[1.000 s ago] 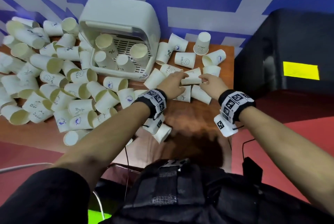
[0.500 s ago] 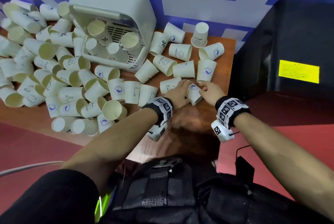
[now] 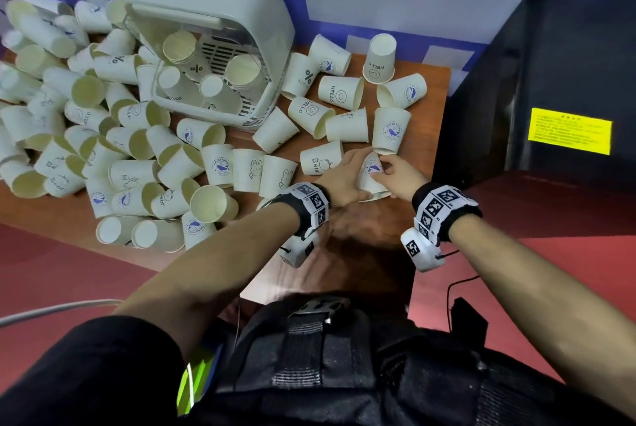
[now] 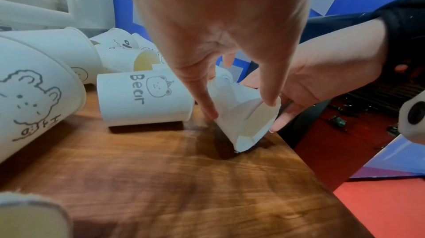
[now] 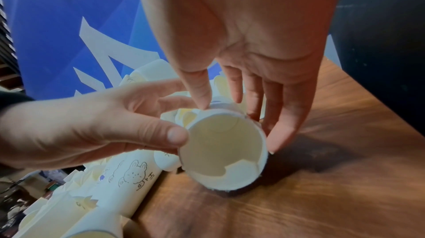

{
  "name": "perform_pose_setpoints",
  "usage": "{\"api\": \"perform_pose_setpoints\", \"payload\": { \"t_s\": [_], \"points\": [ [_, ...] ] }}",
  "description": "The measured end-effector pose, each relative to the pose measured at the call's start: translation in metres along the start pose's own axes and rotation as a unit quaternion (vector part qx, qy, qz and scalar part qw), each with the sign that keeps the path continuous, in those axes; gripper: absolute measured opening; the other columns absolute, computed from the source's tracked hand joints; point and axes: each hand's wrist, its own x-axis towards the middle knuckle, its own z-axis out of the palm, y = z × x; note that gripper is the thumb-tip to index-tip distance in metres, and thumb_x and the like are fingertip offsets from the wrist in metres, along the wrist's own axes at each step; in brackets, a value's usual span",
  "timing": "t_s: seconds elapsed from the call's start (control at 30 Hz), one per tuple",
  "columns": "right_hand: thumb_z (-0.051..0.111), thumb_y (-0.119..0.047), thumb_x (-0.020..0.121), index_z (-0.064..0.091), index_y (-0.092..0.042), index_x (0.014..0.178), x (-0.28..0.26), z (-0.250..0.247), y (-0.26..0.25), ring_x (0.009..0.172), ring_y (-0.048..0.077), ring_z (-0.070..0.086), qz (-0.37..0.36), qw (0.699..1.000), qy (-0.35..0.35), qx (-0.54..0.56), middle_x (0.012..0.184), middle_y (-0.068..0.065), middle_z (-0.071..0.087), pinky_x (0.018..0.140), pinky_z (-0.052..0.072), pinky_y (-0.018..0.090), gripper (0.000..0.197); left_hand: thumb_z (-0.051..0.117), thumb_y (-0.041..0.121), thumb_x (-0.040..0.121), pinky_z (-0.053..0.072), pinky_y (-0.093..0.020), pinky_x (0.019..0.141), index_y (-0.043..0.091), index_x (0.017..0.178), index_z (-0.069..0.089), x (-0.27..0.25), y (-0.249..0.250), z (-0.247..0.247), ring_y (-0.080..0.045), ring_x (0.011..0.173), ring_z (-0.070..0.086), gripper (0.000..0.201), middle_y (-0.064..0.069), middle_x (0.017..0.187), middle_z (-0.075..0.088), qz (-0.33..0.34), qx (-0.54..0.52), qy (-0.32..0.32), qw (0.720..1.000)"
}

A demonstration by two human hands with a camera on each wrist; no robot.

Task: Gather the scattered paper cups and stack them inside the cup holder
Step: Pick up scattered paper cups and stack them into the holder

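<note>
Paper cups [image 3: 372,175], nested and tipped on the table [image 3: 395,219], are pinched between left hand [image 3: 340,181] and right hand [image 3: 399,176], likely to seat them together.

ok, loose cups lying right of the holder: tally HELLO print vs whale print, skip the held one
HELLO cups: 3
whale cups: 3
Total: 6

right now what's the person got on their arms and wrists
Both forearms are bare. Each wrist carries a black band covered in white tiles printed with black square markers, and a small white camera block hangs under it, also marker-tagged. A thin black cable trails from the right one. A black sleeve covers the left upper arm.
</note>
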Motion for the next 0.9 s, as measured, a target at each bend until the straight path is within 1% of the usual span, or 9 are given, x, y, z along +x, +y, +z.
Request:
{"api": "perform_pose_setpoints", "payload": {
  "t_s": [0.1,0.17,0.33,0.4,0.53,0.6,0.73,0.8,0.9],
  "points": [
    [0.058,-0.028,0.09,0.048,-0.021,0.132,-0.008,-0.006,-0.003,0.1,0.023,0.061,-0.005,1.0,0.012,0.014,0.107,0.004,0.061,0.088,0.051,0.04,0.043,0.075,0.026,0.078,0.032,-0.034,0.108,0.019,0.152,0.013,-0.005,0.003,-0.002,-0.026,0.131,0.041,0.097,-0.007,0.153,0.021,0.013,-0.003,0.013,1.0],
    [0.058,-0.03,0.09,0.049,-0.022,0.131,-0.013,-0.008,-0.005,0.099,0.025,0.063,-0.009,1.0,0.02,0.021,0.104,0.004,0.062,0.086,0.052,0.041,0.043,0.076,0.027,0.078,0.032,-0.035,0.109,0.019,0.151,0.013,-0.01,0.005,-0.005,-0.026,0.131,0.04,0.096,-0.007,0.152,0.022,0.026,0.0,0.024,0.999],
    [0.059,-0.028,0.091,0.049,-0.016,0.131,-0.025,-0.008,-0.026,0.103,0.025,0.062,-0.046,0.997,0.033,0.049,0.116,0.011,0.063,0.094,0.049,0.045,0.043,0.076,0.025,0.078,0.038,-0.039,0.106,0.015,0.15,0.019,-0.027,0.002,-0.022,-0.024,0.129,0.042,0.092,-0.007,0.149,0.025,0.07,-0.008,0.056,0.996],
    [0.059,-0.028,0.092,0.047,-0.015,0.134,-0.029,-0.006,-0.038,0.105,0.023,0.06,-0.062,0.996,0.039,0.058,0.12,0.01,0.061,0.094,0.048,0.038,0.045,0.076,0.027,0.078,0.041,-0.041,0.104,0.017,0.15,0.02,-0.034,-0.004,-0.032,-0.025,0.127,0.044,0.092,-0.006,0.151,0.024,0.075,-0.013,0.074,0.994],
    [0.056,-0.025,0.094,0.045,-0.014,0.136,-0.03,0.001,-0.066,0.098,0.014,0.053,-0.096,0.993,0.054,0.05,0.11,0.003,0.055,0.075,0.041,0.019,0.044,0.075,0.03,0.078,0.042,-0.044,0.102,0.018,0.149,0.022,-0.047,-0.018,-0.055,-0.028,0.124,0.046,0.09,-0.006,0.15,0.026,0.086,-0.026,0.115,0.989],
    [0.057,-0.026,0.094,0.048,-0.015,0.134,-0.027,0.006,-0.082,0.096,0.015,0.055,-0.114,0.99,0.063,0.049,0.107,0.004,0.056,0.074,0.042,0.017,0.042,0.075,0.03,0.078,0.042,-0.041,0.103,0.015,0.148,0.022,-0.053,-0.026,-0.067,-0.027,0.124,0.046,0.089,-0.008,0.149,0.027,0.091,-0.036,0.136,0.986],
    [0.058,-0.028,0.092,0.051,-0.017,0.13,-0.017,0.026,-0.113,0.103,0.015,0.056,-0.135,0.987,0.066,0.053,0.109,0.003,0.057,0.09,0.045,0.028,0.04,0.075,0.025,0.08,0.035,-0.036,0.109,0.013,0.148,0.023,-0.066,-0.049,-0.094,-0.025,0.132,0.038,0.087,-0.01,0.15,0.027,0.093,-0.034,0.171,0.98],
    [0.06,-0.026,0.091,0.052,-0.017,0.128,-0.009,0.038,-0.129,0.105,0.013,0.054,-0.144,0.986,0.065,0.061,0.111,0.003,0.058,0.093,0.046,0.031,0.039,0.075,0.025,0.08,0.041,-0.036,0.105,0.015,0.148,0.024,-0.072,-0.062,-0.108,-0.024,0.127,0.044,0.086,-0.009,0.149,0.027,0.089,-0.048,0.181,0.978],
    [0.06,-0.024,0.091,0.054,-0.015,0.127,0.0,0.058,-0.154,0.103,0.008,0.051,-0.158,0.982,0.067,0.077,0.111,0.0,0.057,0.093,0.046,0.03,0.038,0.074,0.024,0.082,0.046,-0.021,0.092,0.014,0.148,0.025,-0.08,-0.083,-0.128,-0.021,0.117,0.05,0.083,-0.01,0.147,0.029,0.085,-0.071,0.196,0.974]
  ]
}}
